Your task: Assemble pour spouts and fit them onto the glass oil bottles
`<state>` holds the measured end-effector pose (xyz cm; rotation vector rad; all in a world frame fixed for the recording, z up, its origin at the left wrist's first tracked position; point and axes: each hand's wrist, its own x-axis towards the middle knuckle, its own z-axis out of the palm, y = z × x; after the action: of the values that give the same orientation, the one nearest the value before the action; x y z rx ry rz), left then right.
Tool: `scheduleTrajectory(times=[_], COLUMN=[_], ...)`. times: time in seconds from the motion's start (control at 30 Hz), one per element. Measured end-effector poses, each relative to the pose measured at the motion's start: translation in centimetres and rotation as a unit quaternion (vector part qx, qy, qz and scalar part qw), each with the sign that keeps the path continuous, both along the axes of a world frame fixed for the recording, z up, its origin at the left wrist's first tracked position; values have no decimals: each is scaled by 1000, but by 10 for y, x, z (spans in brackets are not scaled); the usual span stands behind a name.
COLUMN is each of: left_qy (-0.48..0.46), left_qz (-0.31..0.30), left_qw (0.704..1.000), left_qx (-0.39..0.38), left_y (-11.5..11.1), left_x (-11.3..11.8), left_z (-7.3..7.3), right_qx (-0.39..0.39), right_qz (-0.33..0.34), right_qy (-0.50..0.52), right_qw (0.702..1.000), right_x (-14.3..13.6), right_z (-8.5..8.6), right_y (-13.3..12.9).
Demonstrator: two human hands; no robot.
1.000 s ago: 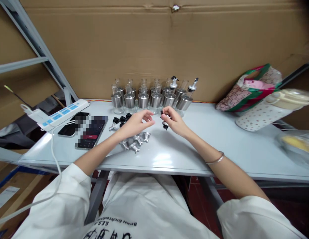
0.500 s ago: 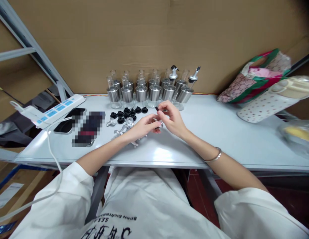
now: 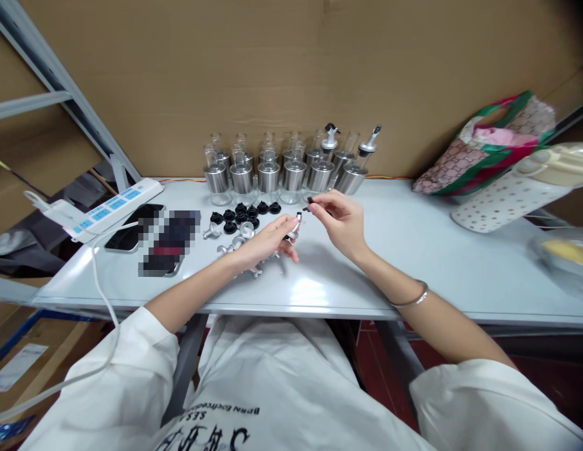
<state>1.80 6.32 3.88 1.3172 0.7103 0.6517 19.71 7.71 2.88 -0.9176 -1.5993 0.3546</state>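
My left hand [image 3: 273, 242] is closed on a silver pour spout [image 3: 296, 227] with a dark tip, held just above the table. A small black cap [image 3: 311, 200] is pinched between the thumb and fingertips of my right hand [image 3: 341, 220], slightly above and right of the spout and apart from it. Loose silver spouts [image 3: 244, 232] lie beside and partly under my left forearm. Behind them sit several black stoppers [image 3: 239, 216] in a cluster. Glass bottles with steel sleeves [image 3: 268, 178] stand in two rows at the back; two on the right carry fitted spouts [image 3: 367, 143].
On the left lie a white power strip [image 3: 117, 207], a dark phone [image 3: 136, 227] and a second, blurred phone [image 3: 172, 241]. A patterned bag [image 3: 461, 164], a spotted white jug [image 3: 491, 197] and a bowl in plastic [image 3: 567, 254] are at the right. Cardboard [image 3: 178, 81] rises behind the table.
My hands have drawn apart. The right hand has moved to the right with the black cap in its fingertips, while the left keeps the spout, which now shows more clearly.
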Motion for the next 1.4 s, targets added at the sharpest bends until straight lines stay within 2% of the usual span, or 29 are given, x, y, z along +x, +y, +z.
scheduleTrajectory(times=[0.13,0.4,0.53,0.7,0.97,1.2,1.4], left_qy=[-4,-37,-28,-23,-14,-17,-15], left_qz=[11,75,71,63,44,62,66], left_qw=[1000,996,997,997,997,993,991], left_qx=[-4,25,28,31,61,97,114], left_y=[0,-1,-1,-2,-5,-5,-4], left_x=[1,3,3,2,1,1,2], left_z=[0,2,2,4,5,-1,-5], right_qx=[-10,57,82,68,115,197,219], right_qz=[5,-20,-57,-76,-50,-21,-4], right_qy=[-15,-88,-65,-59,-80,-89,-93], right_qw=[1000,994,993,993,989,976,971], right_x=[-3,-7,-8,-8,-10,-9,-10], right_z=[-2,1,0,-1,-3,-5,-3], right_y=[-6,-12,-13,-13,-14,-10,-10])
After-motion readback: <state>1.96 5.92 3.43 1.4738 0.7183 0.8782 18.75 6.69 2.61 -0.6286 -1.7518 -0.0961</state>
